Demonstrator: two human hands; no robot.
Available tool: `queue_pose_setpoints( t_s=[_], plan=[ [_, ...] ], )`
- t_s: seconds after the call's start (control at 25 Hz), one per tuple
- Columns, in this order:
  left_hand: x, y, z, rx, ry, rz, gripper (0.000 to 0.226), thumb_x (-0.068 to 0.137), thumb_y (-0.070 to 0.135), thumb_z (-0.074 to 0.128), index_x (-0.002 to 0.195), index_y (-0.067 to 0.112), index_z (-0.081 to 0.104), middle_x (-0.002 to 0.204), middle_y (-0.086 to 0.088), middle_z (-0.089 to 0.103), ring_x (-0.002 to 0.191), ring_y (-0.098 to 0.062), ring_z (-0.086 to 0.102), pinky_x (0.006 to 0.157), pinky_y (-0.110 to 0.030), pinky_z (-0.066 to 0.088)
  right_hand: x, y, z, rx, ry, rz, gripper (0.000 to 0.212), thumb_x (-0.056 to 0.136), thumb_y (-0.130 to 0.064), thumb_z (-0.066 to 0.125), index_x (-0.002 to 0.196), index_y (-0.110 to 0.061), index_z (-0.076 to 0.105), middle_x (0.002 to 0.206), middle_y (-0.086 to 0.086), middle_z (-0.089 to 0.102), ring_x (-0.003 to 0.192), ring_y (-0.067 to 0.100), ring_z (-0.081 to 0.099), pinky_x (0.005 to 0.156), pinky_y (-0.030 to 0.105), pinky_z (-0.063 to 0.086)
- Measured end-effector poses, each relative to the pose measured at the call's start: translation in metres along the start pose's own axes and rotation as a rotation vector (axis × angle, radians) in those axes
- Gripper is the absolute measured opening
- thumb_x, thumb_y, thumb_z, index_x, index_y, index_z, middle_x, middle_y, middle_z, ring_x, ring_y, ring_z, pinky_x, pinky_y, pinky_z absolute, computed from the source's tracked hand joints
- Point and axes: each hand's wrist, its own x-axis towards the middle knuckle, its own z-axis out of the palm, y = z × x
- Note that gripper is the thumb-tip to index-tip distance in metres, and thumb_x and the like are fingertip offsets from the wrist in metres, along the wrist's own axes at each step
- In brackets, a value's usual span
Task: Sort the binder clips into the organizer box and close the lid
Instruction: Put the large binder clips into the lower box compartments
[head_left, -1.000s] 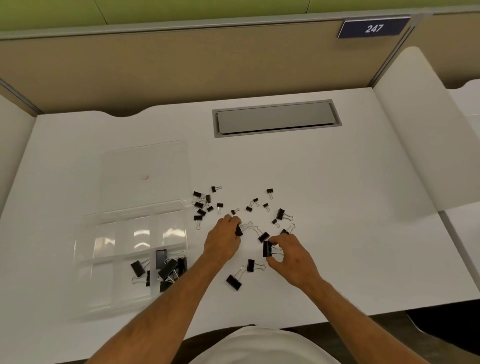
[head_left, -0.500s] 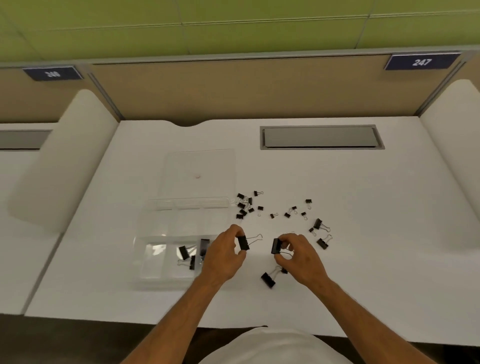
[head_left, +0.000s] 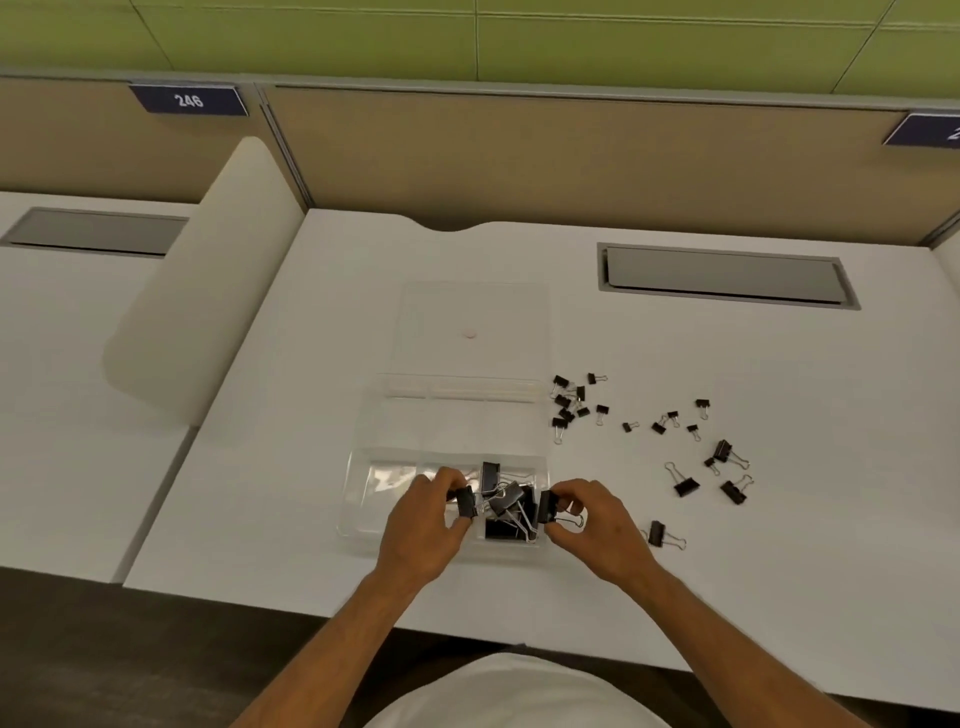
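Your left hand (head_left: 426, 525) and right hand (head_left: 592, 525) each pinch a clip over the box (head_left: 363, 499); many clips (head_left: 571, 402) remain right of it, lid (head_left: 475, 332) open.

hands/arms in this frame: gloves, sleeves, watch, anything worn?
Nothing worn on them. The left hand and right hand are bare: no gloves, and no rings or watch that the view shows. Both forearms are bare up to the bottom edge of the frame, with no sleeve in view. A white garment covers the torso at the bottom centre.
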Motion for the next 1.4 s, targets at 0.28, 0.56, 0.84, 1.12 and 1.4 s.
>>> queue_pose_setpoints(
  t_s=[0.28,0.56,0.84,1.12,1.4],
  plan=[
    [0.007,-0.035,-0.013,0.057,0.001,-0.009,0.052,0.079,0.033,0.077,0.117,0.039,0.043,0.109,0.011,0.058,0.092,-0.010,0.054,0.076,-0.023,0.047,-0.016,-0.013,0.018,0.049,0.055,0.088,0.035,0.080,-0.029,0.077,0.111,-0.033,0.060,0.094,-0.019,0.059,0.091,0.004,0.054,0.073,0.014,0.043],
    [0.031,-0.026,-0.010,0.237,-0.047,0.066,0.051,0.085,0.031,0.072,0.130,0.021,0.050,0.106,-0.005,0.064,0.103,-0.026,0.055,0.088,-0.033,0.044,-0.025,-0.017,0.017,0.065,0.085,0.171,0.035,0.079,-0.029,0.078,0.108,-0.037,0.061,0.094,-0.018,0.061,0.091,0.005,0.056,0.074,0.018,0.046],
    [0.039,-0.038,-0.004,0.058,-0.096,-0.033,0.082,0.081,0.043,0.075,0.147,0.036,0.027,0.113,0.000,0.058,0.102,-0.018,0.054,0.089,-0.032,0.049,-0.011,-0.024,0.021,0.085,0.096,0.196,0.039,0.079,-0.027,0.078,0.113,-0.034,0.061,0.095,-0.018,0.061,0.092,0.005,0.056,0.077,0.022,0.047],
    [0.015,-0.056,-0.020,-0.056,-0.053,-0.003,0.076,0.087,0.040,0.072,0.149,0.034,0.030,0.145,0.008,0.048,0.133,-0.013,0.044,0.113,-0.034,0.035,0.028,-0.051,0.046,0.057,0.033,0.069,0.049,0.083,-0.024,0.075,0.128,-0.029,0.057,0.105,-0.015,0.059,0.098,0.004,0.052,0.085,0.011,0.040],
    [-0.002,-0.071,-0.028,-0.102,0.000,-0.057,0.074,0.087,0.039,0.072,0.149,0.034,0.032,0.148,0.009,0.045,0.136,-0.012,0.042,0.114,-0.032,0.031,0.067,-0.075,0.079,-0.150,-0.071,-0.214,0.048,0.082,-0.014,0.068,0.127,-0.028,0.061,0.115,-0.012,0.065,0.109,0.012,0.043,0.093,0.022,0.037]
  ],
)
